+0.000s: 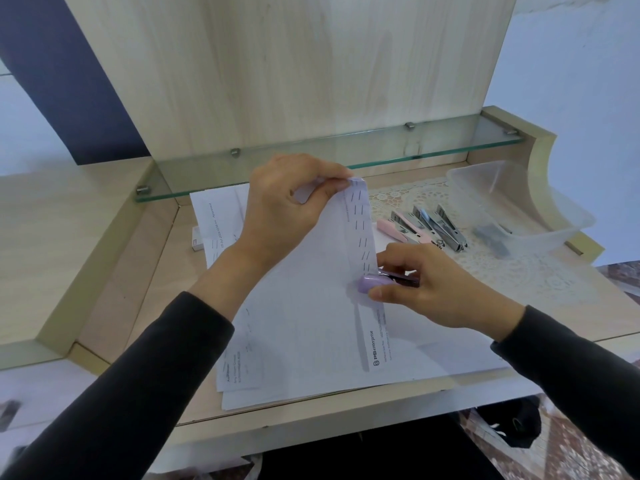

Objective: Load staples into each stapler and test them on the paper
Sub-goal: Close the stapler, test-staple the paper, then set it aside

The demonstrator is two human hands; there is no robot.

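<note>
Left hand (pixel 287 199) pinches a corner of the white printed paper (pixel 311 306). Right hand (pixel 426 289) grips a lilac plastic stapler (pixel 372 284) at its edge.

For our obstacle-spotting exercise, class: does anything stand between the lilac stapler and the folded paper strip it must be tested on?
Nothing visible does. The lilac stapler, gripped by the right hand, meets the lower end of the folded paper strip, whose top end the left hand pinches. The other staplers lie apart to the right.
</note>
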